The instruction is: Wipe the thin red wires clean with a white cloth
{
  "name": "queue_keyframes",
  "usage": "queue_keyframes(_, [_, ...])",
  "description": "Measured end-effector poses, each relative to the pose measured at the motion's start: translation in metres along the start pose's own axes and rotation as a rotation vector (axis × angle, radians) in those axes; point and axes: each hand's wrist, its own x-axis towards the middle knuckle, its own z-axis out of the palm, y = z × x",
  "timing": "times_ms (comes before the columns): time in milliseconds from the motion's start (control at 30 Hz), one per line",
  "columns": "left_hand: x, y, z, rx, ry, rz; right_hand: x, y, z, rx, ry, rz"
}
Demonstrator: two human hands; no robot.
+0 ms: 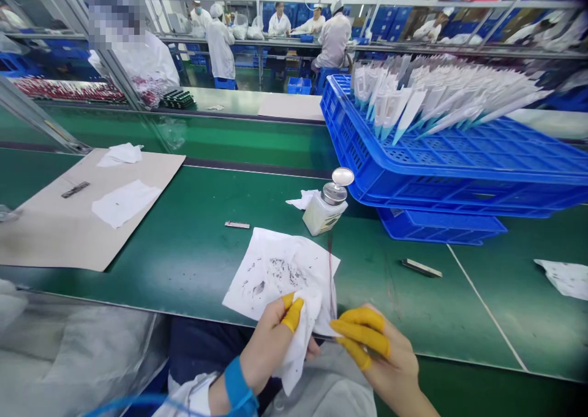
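My left hand [275, 331], in yellow finger cots and a blue wrist strap, pinches a folded white wipe [294, 359]. My right hand [374, 343], also in yellow finger cots, is closed on a thin strip-like part [327, 337]; its far end runs in behind the wipe. A thin red wire [329, 264] rises near the right fingertips. Under and beyond the hands, a white cloth [280, 267] with dark smudges lies on the green table. Behind it stands a white dispenser bottle [324, 212] with a metal top, beside a crumpled tissue [303, 200].
Small strip parts lie on the table, one left [237, 225] and one right [421, 268]. A cardboard sheet [87, 239] at left bears wipes. Stacked blue crates [441, 178] at right hold many white strips. A smudged cloth [567, 279] lies far right. Several people work beyond.
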Motion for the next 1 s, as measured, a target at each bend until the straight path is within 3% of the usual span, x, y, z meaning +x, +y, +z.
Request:
queue_keyframes(133, [0.011, 0.0, 0.006, -0.037, -0.017, -0.012, 0.007, 0.003, -0.008, -0.002, -0.021, -0.011])
queue_keyframes(333, [0.004, 0.003, 0.002, -0.03, 0.039, -0.017, 0.019, 0.01, -0.021, -0.157, -0.037, -0.087])
queue_keyframes(467, [0.002, 0.005, 0.002, -0.034, 0.049, -0.026, 0.014, 0.015, -0.024, -0.21, -0.084, -0.114])
queue_keyframes(633, [-0.013, -0.004, -0.002, 0.076, -0.022, 0.023, 0.005, 0.02, -0.018, -0.251, -0.091, -0.104])
queue_keyframes(733, [-0.028, -0.017, -0.025, 0.238, 0.024, 0.027, 0.002, 0.019, -0.021, -0.354, -0.155, -0.119])
queue_keyframes(800, [-0.038, -0.025, -0.049, 0.39, 0.181, 0.082, 0.002, 0.014, -0.029, -0.411, -0.224, -0.154])
queue_keyframes(900, [-0.051, -0.03, -0.087, 0.718, 0.458, 0.386, 0.011, 0.003, -0.039, -0.381, -0.246, -0.171])
queue_keyframes(1000, [-0.058, -0.025, -0.11, 1.046, 0.5, 0.661, 0.033, -0.004, -0.029, -0.312, -0.28, -0.105])
